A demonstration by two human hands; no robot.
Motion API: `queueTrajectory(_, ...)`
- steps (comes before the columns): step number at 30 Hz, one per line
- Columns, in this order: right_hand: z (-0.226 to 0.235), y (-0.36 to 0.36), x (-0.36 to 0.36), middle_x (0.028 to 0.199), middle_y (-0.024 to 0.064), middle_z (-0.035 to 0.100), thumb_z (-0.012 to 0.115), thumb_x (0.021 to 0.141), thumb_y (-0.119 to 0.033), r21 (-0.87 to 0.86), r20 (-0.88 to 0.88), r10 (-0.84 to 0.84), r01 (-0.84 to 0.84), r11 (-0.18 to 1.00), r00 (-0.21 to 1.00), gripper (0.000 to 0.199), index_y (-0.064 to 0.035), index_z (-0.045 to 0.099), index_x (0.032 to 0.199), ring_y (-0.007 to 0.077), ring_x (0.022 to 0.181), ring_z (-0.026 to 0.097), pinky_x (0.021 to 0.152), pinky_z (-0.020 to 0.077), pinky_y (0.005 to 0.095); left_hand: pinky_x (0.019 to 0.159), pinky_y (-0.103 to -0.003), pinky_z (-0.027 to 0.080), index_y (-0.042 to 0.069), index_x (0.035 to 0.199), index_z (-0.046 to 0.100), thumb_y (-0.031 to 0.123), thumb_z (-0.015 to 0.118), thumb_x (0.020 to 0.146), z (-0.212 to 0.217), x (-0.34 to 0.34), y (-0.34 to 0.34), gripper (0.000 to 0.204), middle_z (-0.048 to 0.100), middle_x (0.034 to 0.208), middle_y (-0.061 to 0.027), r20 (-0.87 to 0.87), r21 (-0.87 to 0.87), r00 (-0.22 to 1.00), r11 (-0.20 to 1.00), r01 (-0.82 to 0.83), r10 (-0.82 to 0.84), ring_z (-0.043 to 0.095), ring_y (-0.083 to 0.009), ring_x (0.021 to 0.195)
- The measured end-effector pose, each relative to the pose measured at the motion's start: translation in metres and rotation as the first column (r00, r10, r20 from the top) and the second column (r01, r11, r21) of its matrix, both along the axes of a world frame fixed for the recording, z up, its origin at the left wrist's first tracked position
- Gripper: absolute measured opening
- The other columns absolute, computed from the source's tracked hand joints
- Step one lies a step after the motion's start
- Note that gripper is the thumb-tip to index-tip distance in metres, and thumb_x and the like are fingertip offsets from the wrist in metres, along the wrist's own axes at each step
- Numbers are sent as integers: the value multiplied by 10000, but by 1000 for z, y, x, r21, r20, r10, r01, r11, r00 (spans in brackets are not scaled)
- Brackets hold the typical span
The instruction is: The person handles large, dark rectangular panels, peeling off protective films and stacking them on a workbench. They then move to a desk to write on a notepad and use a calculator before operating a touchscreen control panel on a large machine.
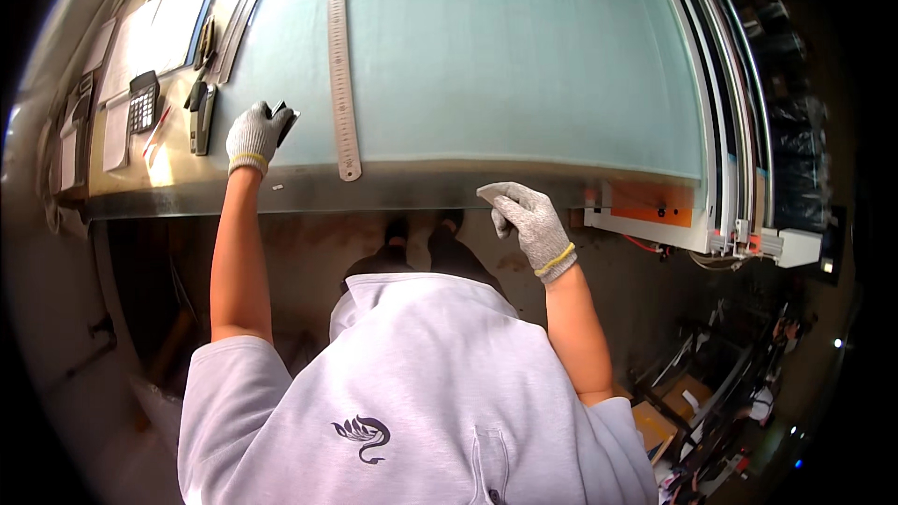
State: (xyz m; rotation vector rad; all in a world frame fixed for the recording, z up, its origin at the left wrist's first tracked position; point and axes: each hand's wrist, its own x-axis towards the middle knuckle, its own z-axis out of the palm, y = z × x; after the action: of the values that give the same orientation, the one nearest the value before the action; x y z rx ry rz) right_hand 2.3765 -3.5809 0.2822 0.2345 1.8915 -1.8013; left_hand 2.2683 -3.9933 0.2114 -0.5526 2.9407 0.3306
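My left hand [253, 136], in a grey knit glove with a yellow cuff edge, is closed on a small black tool [285, 122] with a bright edge. Its exact kind is too small to make out. This hand is over the near left part of the worktable, left of a long steel ruler [342, 84]. The ruler lies lengthwise on a pale blue-green sheet [514, 47]. My right hand [531, 223], gloved alike, hovers at the table's near edge. Its fingers are stretched out toward the left, the thumb below them, and nothing shows in it.
Left of my left hand lie a utility knife [202, 120], a calculator [143, 101], a red pen [157, 129] and papers [173, 28]. Metal rails [725, 84] border the table's right side. An orange panel [645, 205] sits at the near right corner. Cluttered boxes [655, 430] stand lower right.
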Motion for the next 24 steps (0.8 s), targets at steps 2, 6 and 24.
queueTrajectory(2,-5,2,3,700,18,570,519,948,-138,-5,-14,-15,15,1000,1000,253,16,652,1100,86,617,505,584,425,230,776,-476,500,28,892,645,518,624,821,-14,-7,-20,495,676,883,-219,-6,3,999,999,-32,32,644,-397,871)
queueTrajectory(6,10,-9,4,710,48,620,595,917,-141,21,-10,-60,60,998,998,305,31,609,1168,92,637,561,592,453,222,784,-478,492,26,907,634,486,634,824,-62,6,-66,467,665,913,-214,-140,-9,988,998,-65,63,632,-393,887)
queueTrajectory(24,-1,-10,-13,840,149,678,579,932,-134,-111,69,74,-66,992,995,249,61,598,1085,179,699,652,666,538,281,793,-402,479,90,1036,672,97,652,725,-89,186,-1,312,602,976,-73,-474,-295,757,891,345,-450,590,-279,894)
